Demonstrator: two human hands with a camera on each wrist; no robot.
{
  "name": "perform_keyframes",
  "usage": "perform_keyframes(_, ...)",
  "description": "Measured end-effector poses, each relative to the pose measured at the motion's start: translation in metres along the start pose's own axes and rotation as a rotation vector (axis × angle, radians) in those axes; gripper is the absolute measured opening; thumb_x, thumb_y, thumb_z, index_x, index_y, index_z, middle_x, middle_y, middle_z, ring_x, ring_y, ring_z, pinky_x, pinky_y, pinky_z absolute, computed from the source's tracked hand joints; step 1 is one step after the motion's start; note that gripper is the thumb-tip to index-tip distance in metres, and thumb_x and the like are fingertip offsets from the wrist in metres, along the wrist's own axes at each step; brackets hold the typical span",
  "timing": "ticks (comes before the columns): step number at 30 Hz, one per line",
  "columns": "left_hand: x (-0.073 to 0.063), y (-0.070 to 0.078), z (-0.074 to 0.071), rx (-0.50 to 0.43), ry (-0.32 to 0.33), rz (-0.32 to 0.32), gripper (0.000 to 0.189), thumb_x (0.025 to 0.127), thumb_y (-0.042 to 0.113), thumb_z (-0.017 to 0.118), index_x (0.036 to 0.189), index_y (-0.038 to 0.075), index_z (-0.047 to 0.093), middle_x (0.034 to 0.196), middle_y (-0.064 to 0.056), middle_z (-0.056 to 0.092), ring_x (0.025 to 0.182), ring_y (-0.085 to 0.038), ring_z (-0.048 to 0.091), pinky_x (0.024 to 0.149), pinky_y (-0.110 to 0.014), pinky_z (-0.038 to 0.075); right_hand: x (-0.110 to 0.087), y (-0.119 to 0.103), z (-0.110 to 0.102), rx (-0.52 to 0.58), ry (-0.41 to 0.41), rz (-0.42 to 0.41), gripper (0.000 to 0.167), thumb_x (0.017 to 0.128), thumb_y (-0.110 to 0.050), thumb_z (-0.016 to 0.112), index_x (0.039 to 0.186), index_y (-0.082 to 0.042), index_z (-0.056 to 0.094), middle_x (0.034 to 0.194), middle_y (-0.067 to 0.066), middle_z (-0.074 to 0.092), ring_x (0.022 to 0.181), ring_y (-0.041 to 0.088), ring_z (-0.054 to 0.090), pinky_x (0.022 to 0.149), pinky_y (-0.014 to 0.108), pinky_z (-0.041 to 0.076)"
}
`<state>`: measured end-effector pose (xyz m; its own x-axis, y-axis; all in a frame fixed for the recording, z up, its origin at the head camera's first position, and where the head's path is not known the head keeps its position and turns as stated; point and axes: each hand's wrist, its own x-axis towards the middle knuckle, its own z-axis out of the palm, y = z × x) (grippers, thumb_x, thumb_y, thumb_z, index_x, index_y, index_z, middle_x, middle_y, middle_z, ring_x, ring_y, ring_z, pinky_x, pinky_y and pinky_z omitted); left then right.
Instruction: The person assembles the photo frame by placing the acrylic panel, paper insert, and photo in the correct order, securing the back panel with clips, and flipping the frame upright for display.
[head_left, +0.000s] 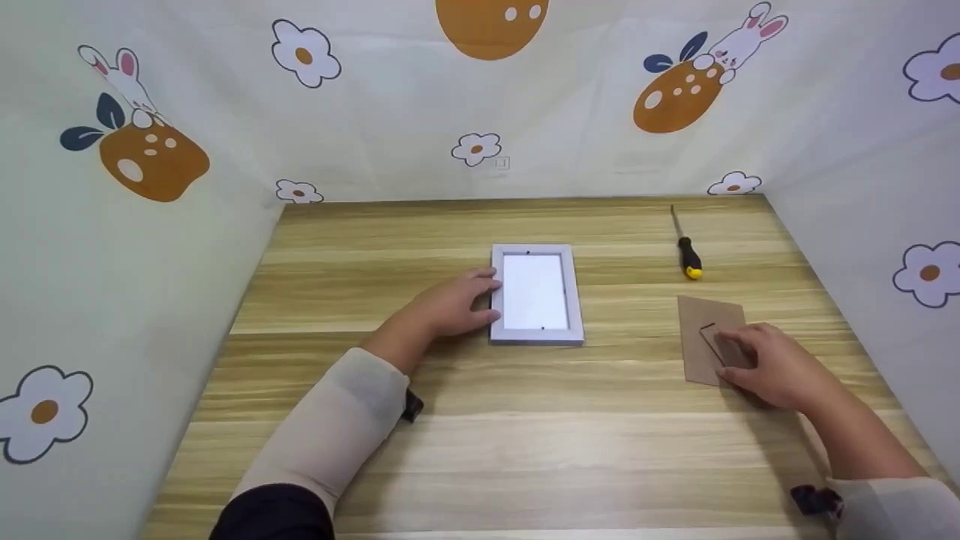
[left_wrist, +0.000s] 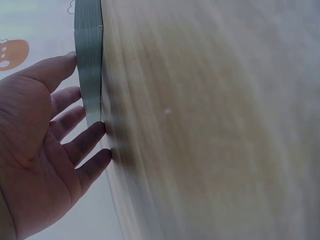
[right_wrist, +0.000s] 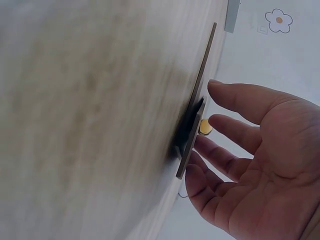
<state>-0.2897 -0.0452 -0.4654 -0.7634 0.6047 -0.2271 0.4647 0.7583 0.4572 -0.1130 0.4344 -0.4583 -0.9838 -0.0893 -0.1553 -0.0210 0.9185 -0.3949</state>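
Note:
A white photo frame (head_left: 575,300) lies near the middle of the wooden table in the head view, its pale inner panel showing inside the rim. My left hand (head_left: 454,304) rests at its left side, fingertips touching the edge; the left wrist view shows the fingers spread along the frame's side (left_wrist: 90,55). Further right lies a brown backing board (head_left: 697,352) with a dark angled line on it. Over its right part is my right hand (head_left: 776,367), thumb and fingers apart. The right wrist view shows fingertips beside a thin raised piece (right_wrist: 189,150) of the board.
A screwdriver (head_left: 688,259) with a black and yellow handle lies behind the board, its tip toward the back wall. Patterned cloth walls (head_left: 390,135) enclose the table (head_left: 525,450) at the back and both sides.

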Motion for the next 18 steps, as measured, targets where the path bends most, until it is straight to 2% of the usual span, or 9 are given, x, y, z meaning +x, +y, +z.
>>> perform_keyframes(18, 0.0012, -0.0014, 0.0011, -0.015, -0.008, 0.006, 0.069, 0.105, 0.049, 0.065, 0.165, 0.023, 0.044, 0.179, 0.002, 0.028, 0.166, -0.023, 0.027, 0.136, -0.046, 0.025, -0.0093, 0.0013, 0.0009, -0.005, -0.011, 0.025, 0.065, 0.094, -0.023, 0.081, 0.147, 0.006, 0.058, 0.143, 0.039, 0.054, 0.131, 0.06, 0.054, 0.106, 0.075, 0.045)
